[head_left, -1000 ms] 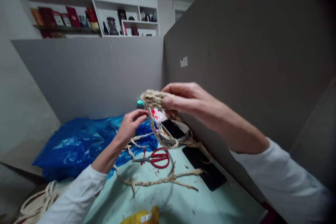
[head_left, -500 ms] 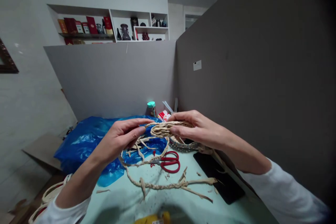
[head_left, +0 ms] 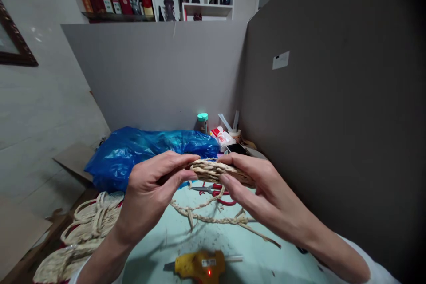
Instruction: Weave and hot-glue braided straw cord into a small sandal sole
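A coiled bundle of braided straw cord (head_left: 213, 169) is held up above the table, seen edge-on. My left hand (head_left: 156, 184) pinches its left end between thumb and fingers. At the right end, my right hand (head_left: 258, 186) grips it the same way, thumb underneath and fingers on top. A loose length of the braid (head_left: 213, 219) lies on the table below. Behind that braid are red-handled scissors (head_left: 224, 197), partly covered. Closer to me lies a yellow hot glue gun (head_left: 199, 265) with a glowing red light and a clear stick in its back.
A blue plastic bag (head_left: 133, 151) lies at the back left. Several woven straw pieces (head_left: 89, 226) are stacked at left. A jar with a teal lid (head_left: 203, 122) and a red-and-white packet (head_left: 221, 137) stand at the back. Grey partitions (head_left: 159, 75) border the table (head_left: 156, 248).
The view has tilted down, bringing the glue gun and woven pieces further into sight. My left hand has closed onto the coil, and the coil has turned more edge-on.
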Demonstrator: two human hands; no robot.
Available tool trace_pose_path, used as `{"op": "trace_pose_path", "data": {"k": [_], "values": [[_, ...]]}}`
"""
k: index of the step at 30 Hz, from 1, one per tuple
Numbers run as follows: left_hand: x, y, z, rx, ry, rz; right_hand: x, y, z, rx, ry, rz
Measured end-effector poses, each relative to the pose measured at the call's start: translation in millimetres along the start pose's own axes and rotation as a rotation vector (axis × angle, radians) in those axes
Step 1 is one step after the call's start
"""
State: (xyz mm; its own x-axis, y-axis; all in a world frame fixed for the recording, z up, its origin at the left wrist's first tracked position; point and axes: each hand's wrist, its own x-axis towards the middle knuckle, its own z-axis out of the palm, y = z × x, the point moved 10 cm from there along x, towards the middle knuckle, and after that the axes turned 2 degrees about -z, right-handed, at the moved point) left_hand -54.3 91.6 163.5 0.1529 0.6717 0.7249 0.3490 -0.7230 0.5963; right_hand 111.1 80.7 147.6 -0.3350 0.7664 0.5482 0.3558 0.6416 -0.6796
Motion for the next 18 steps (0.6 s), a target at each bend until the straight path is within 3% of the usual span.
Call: {"op": "trace_pose_path", "data": {"k": [5, 11, 14, 18], "values": [[-9, -4, -3.6, 0.014, 0.028, 0.025, -5, 6, 7, 0.018, 0.029, -0.020], [-9, -9, -6.7, 0.022, 0.064, -0.013, -8, 28, 25, 0.270, -0.004, 0.092], [-7, -17, -5.9, 0.004, 0.063, -0.055, -4, 29, 37, 0.214, -0.110, 0.106], [-1, -29, 3.4, 0.004, -0.024, -0.092, 1, 38, 53, 0.011, -0.307, 0.145]]}}
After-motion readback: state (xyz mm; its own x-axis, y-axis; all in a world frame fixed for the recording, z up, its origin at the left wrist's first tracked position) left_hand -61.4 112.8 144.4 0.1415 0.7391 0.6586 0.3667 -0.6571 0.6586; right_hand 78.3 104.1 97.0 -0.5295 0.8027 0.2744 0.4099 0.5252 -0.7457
